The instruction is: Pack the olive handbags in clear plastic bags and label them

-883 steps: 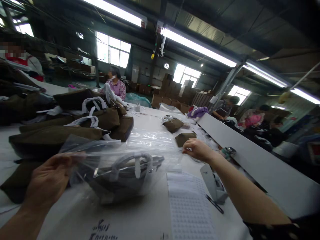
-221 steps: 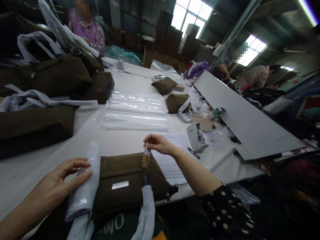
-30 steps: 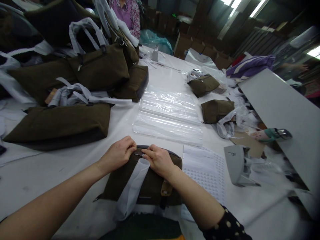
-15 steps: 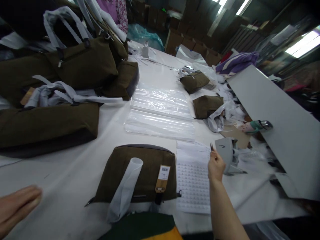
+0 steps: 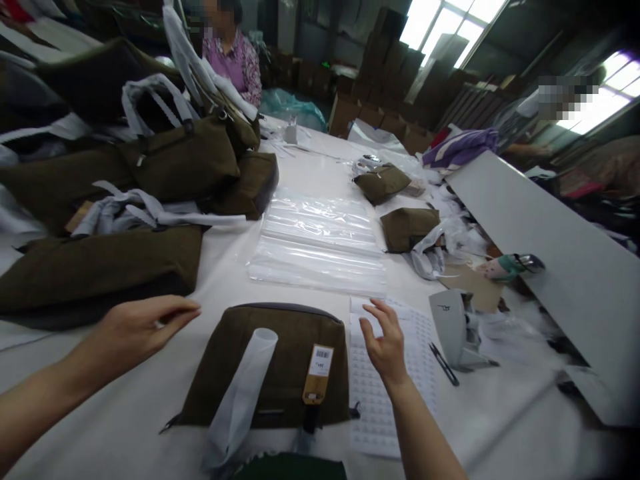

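Note:
An olive-brown bag lies flat on the white table, its handle wrapped in white material and a barcode tag on its front. My left hand hovers off the bag's upper left side, fingers extended, thumb apart, holding nothing. Over the printed label sheets, right of the bag, my right hand is empty with its fingers spread and slightly curled. Small dark snips lie right of that hand, beside a grey tape dispenser.
Several olive bags are piled at left. Clear plastic bags lie mid-table. Two smaller pouches, a bottle and a white board stand right. A person in purple is at the far side.
My left hand has come in from the lower left towards the bag. My right hand has let go of the snips, now on the table, and moved left over the sheets.

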{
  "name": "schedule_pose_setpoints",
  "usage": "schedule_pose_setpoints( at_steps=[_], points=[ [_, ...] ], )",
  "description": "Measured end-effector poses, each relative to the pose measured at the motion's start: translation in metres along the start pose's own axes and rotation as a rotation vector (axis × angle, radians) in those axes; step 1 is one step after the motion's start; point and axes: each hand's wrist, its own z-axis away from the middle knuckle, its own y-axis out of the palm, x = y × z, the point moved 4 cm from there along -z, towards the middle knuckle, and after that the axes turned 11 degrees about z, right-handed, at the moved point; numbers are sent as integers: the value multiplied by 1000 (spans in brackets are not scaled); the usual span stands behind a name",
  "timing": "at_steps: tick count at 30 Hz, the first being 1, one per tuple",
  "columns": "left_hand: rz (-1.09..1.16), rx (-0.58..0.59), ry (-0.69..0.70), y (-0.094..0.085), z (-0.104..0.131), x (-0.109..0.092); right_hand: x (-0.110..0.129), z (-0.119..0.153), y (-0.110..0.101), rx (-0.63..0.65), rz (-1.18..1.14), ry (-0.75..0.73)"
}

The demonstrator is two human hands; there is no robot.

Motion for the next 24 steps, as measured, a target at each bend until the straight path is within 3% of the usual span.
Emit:
schedule_pose_setpoints(
  at_steps=[4,7,10,15,20,24],
  points=[
    [-28,263,88,50,-101,-35,-13,-36,66,194,-136,25],
    [-39,274,142,89,-168,-41,-20,-59,115,362,-80,-29],
    [-129,263,147,122,-210,-29,-28,-71,150,461,105,-28],
    [-293,356,77,153,-235,3,-42,-81,169,498,288,-45],
    [-340,408,162,144,-238,5,-46,-104,166,489,218,-134],
    [-339,295,208,141,-250,-3,-54,-118,173,419,260,-73]
  ],
)
